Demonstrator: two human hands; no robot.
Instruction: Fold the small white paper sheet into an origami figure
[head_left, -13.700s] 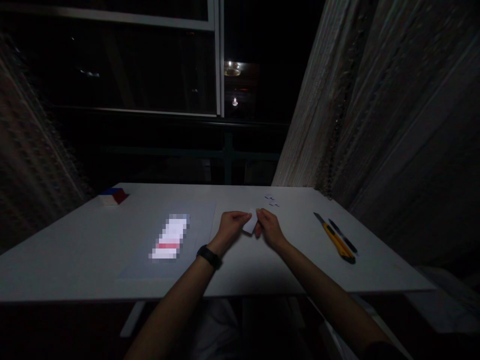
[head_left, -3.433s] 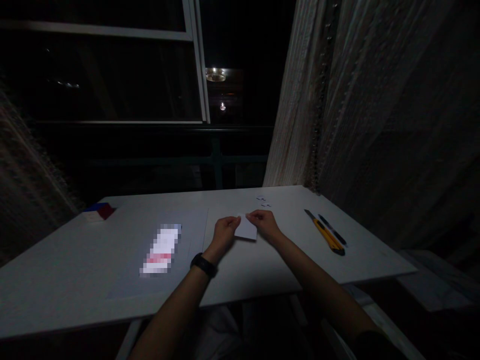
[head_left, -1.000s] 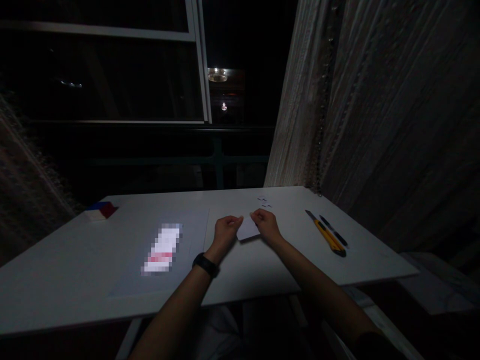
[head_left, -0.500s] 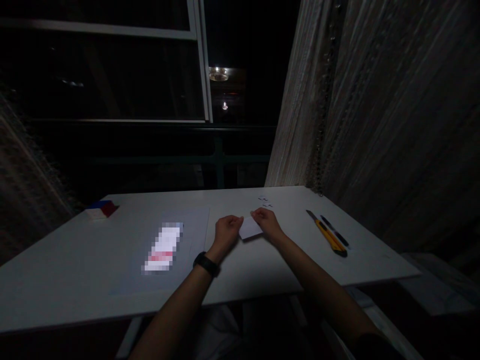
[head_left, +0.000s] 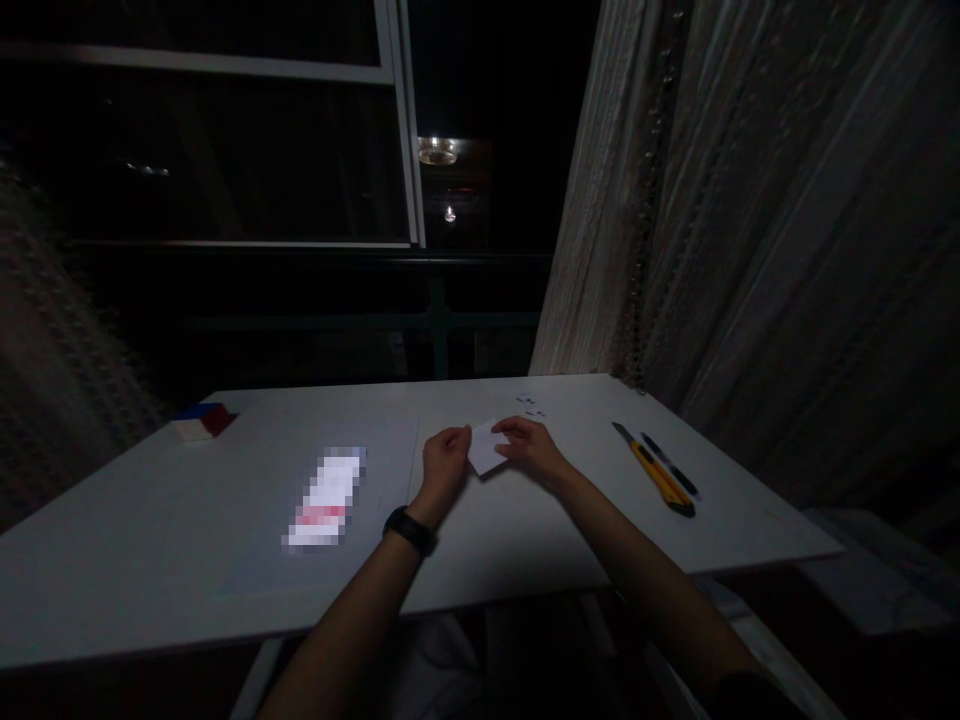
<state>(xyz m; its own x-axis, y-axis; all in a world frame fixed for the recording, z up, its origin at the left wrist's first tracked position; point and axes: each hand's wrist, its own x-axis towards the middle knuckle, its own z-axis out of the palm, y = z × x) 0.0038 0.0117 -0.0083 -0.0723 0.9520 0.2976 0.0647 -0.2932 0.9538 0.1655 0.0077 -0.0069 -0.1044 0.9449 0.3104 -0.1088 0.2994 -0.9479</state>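
Note:
A small white piece of paper (head_left: 484, 452) is held just above the white table (head_left: 525, 540) between both hands. My left hand (head_left: 444, 463), with a dark watch on its wrist, pinches the paper's left edge. My right hand (head_left: 531, 447) is closed on its right side, fingers over the top edge. The paper is tilted, its near corner low toward the tabletop. The room is very dim.
A yellow utility knife (head_left: 654, 469) and a black pen (head_left: 670, 462) lie at the right. A few small paper scraps (head_left: 531, 405) sit behind the hands. A blurred rectangle (head_left: 325, 496) lies on a grey mat (head_left: 255, 540); a coloured block (head_left: 201, 419) is far left. Curtains hang right.
The paper has turned a little between my fingers and my left hand has shifted slightly left. Both hands stay at the same spot on the table.

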